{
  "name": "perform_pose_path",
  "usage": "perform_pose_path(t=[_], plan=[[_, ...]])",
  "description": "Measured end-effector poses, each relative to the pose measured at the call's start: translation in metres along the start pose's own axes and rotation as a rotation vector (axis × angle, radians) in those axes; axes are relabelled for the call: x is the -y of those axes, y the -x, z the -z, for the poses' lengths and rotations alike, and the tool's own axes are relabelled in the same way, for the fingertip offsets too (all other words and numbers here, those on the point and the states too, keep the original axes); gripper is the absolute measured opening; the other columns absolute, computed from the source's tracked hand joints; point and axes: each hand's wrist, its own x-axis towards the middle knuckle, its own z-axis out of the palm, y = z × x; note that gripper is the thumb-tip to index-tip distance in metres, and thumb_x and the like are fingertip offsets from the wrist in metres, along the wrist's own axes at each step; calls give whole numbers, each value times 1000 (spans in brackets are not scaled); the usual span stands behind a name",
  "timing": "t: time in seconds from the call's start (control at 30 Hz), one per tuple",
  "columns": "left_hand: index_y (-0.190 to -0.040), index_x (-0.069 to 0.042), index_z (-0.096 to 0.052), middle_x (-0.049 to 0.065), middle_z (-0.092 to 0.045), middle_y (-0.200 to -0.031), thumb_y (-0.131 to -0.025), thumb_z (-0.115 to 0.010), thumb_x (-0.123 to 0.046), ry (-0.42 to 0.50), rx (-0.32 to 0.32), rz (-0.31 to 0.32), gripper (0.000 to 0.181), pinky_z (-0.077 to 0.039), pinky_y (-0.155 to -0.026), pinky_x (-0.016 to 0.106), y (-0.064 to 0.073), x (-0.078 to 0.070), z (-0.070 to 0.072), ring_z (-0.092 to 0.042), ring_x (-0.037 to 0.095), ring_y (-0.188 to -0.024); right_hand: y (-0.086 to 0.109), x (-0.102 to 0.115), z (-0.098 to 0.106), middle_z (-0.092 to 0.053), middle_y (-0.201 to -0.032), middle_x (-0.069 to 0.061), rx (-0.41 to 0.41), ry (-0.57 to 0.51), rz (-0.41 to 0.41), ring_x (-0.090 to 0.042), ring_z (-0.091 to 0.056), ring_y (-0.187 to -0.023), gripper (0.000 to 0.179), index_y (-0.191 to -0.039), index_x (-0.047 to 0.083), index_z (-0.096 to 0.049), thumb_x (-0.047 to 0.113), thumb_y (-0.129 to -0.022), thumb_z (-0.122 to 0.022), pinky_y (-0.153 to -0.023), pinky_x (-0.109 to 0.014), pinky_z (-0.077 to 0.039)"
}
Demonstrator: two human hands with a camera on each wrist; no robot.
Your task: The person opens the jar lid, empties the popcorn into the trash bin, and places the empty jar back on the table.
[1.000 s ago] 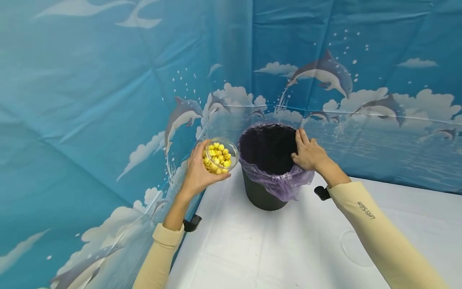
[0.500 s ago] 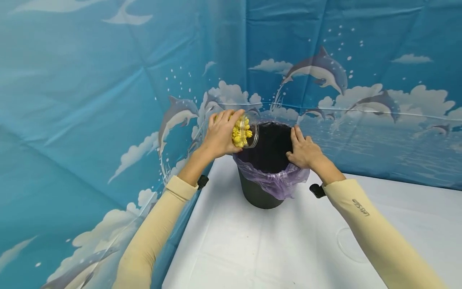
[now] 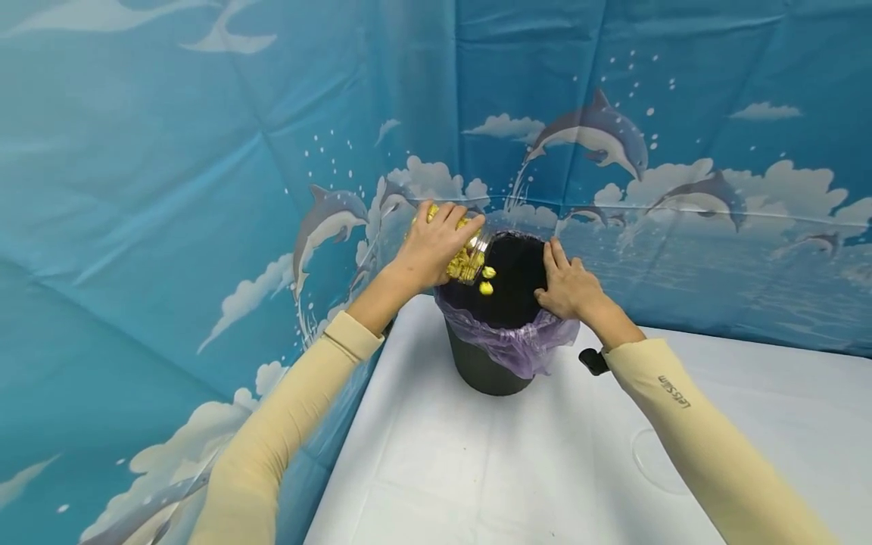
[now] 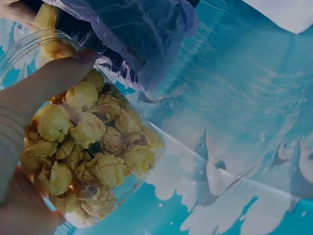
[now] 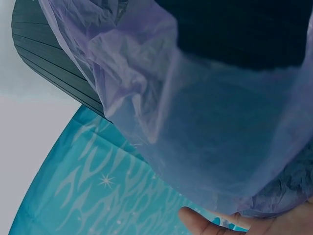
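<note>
My left hand (image 3: pixel 434 246) grips a clear plastic jar (image 3: pixel 482 244) of yellow popcorn (image 4: pixel 93 129), its mouth tipped over a dark trash can (image 3: pixel 485 371). A few popcorn pieces (image 3: pixel 487 288) are outside the jar's mouth, above the can's dark inside. In the left wrist view the thumb lies across the jar near its rim, and much popcorn is still inside. A purple trash bag (image 3: pixel 511 344) lines the can and folds over its rim. My right hand (image 3: pixel 568 288) rests on the right side of the lined rim, fingers extended.
The can stands on a white table (image 3: pixel 436 469) at its far left corner. Blue curtains (image 3: pixel 381 91) printed with dolphins rise close behind and to the left. A clear round lid (image 3: pixel 659 460) seems to lie on the table at right.
My left hand has carried the jar right and up to the can and tipped it. Popcorn pieces now drop from its mouth. My right hand has stayed on the rim.
</note>
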Motion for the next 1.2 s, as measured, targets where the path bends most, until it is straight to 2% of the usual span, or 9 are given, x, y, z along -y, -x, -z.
perform_pose_path(t=[0.27,0.4,0.6,0.8,1.2], plan=[[-156,-21,-36,14,-46,-154,-71,-96,-42,-102,-1,-36,106,-29,-124,59,-1,-2,5,-43,33,-145,0,-1,-1,8,-171,-27,-2,2,-3,-62,-26,-145,90,-162,-7,5,31,-103,-52,-103,-70,-45],[-153,-21,-39,13,-48,-151,-76,-93,-30,-119,-33,-48,95,-31,-123,58,0,-4,4,-45,33,-142,-1,-1,-3,8,-171,-27,1,2,-3,-62,-26,-145,90,-162,-7,5,31,-103,-51,-102,-69,-46],[-150,-21,-41,13,-51,-148,-88,-81,-12,-156,-79,-63,74,-32,-123,58,-1,-2,6,-46,33,-142,1,-1,-3,7,-171,-27,-12,7,-3,-61,-28,-144,90,-162,-8,4,30,-103,-52,-102,-69,-46],[-149,-20,-41,14,-52,-147,-92,-76,-9,-198,-107,-89,67,-34,-123,58,-4,-2,9,-46,33,-142,1,-2,-2,8,-171,-27,-11,12,-14,-60,-29,-145,90,-162,-7,6,30,-103,-52,-101,-69,-47],[-153,-25,-37,12,-44,-157,-93,-77,-14,-252,-49,-95,73,-26,-127,57,-5,-5,14,-38,32,-150,3,-1,-2,4,-171,-27,-31,1,-5,-61,-30,-144,88,-162,-8,2,27,-101,-51,-103,-69,-46]])
